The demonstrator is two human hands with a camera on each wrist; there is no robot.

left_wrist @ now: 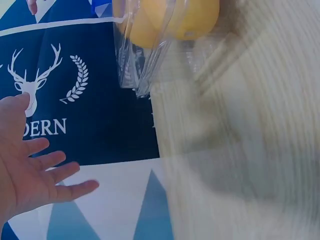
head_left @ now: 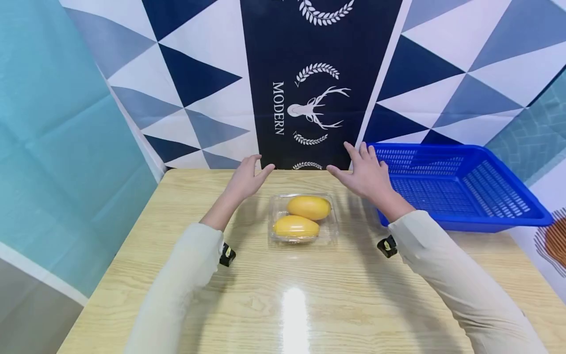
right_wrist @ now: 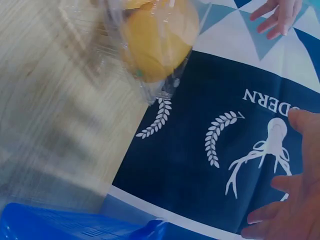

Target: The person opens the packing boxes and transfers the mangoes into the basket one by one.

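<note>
A clear plastic box [head_left: 329, 231] stands on the wooden table with two yellow mangoes inside, one [head_left: 308, 207] behind the other [head_left: 296, 226]. My left hand [head_left: 247, 178] hovers to the left of the box, fingers spread and holding nothing. On the other side my right hand [head_left: 364, 174] is raised, its fingers also apart and nothing in them. Neither hand touches the box. Both wrist views show the box, with the left hand [left_wrist: 35, 167] and the right hand [right_wrist: 290, 190] away from it.
To the right sits a blue plastic basket [head_left: 464, 184] with slotted walls, close beside the right forearm. A patterned cloth [head_left: 305, 59] hangs along the table's back edge. The wooden table [head_left: 247, 305] extends toward the front.
</note>
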